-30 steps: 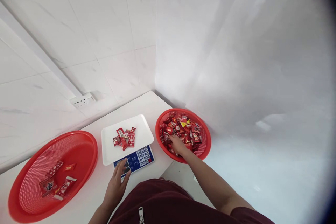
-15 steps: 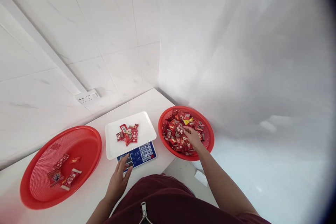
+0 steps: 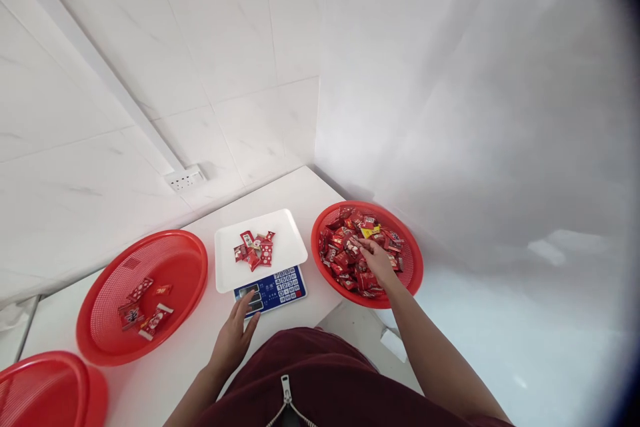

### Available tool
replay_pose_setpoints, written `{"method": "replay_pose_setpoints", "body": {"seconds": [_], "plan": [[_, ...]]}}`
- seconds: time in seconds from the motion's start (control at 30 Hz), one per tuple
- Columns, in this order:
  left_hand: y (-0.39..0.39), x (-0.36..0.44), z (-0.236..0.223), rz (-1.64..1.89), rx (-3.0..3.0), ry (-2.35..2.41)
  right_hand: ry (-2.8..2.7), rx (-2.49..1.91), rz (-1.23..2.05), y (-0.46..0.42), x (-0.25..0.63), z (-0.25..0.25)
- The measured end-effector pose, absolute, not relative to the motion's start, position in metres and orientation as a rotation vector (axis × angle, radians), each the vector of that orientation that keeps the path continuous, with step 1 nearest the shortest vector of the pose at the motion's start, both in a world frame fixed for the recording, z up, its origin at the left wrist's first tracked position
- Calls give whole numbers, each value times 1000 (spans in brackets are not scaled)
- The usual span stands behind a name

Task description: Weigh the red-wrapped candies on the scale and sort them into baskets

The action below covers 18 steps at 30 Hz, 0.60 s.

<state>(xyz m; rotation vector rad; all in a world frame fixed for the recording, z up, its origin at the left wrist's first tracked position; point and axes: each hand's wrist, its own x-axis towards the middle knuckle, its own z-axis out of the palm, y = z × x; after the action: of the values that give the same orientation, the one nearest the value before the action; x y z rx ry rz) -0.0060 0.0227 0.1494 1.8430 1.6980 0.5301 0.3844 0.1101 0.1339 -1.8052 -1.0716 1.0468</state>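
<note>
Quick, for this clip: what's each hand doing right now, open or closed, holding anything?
Left hand: open, empty, fingers at the scale.
Right hand: closed in a pinch, apparently on a red packet, over the basket.

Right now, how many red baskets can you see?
3. One basket, heaped with sweets, is right of the scale. Another basket, with few sweets, is left of it. A third basket, partly cut off, is at the bottom left corner.
</note>
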Motion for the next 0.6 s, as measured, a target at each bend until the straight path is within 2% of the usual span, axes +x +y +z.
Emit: {"method": "replay_pose_setpoints", "body": {"seconds": [0.23, 0.37, 0.6], "plan": [[23, -41, 141, 513, 1907, 1977, -1945, -2142, 812, 100, 365, 91], [24, -50, 132, 487, 1909, 2038, -2084, -2275, 684, 105, 360, 77], [25, -45, 120, 420, 1939, 2031, -1991, -2153, 487, 121, 373, 68]]}}
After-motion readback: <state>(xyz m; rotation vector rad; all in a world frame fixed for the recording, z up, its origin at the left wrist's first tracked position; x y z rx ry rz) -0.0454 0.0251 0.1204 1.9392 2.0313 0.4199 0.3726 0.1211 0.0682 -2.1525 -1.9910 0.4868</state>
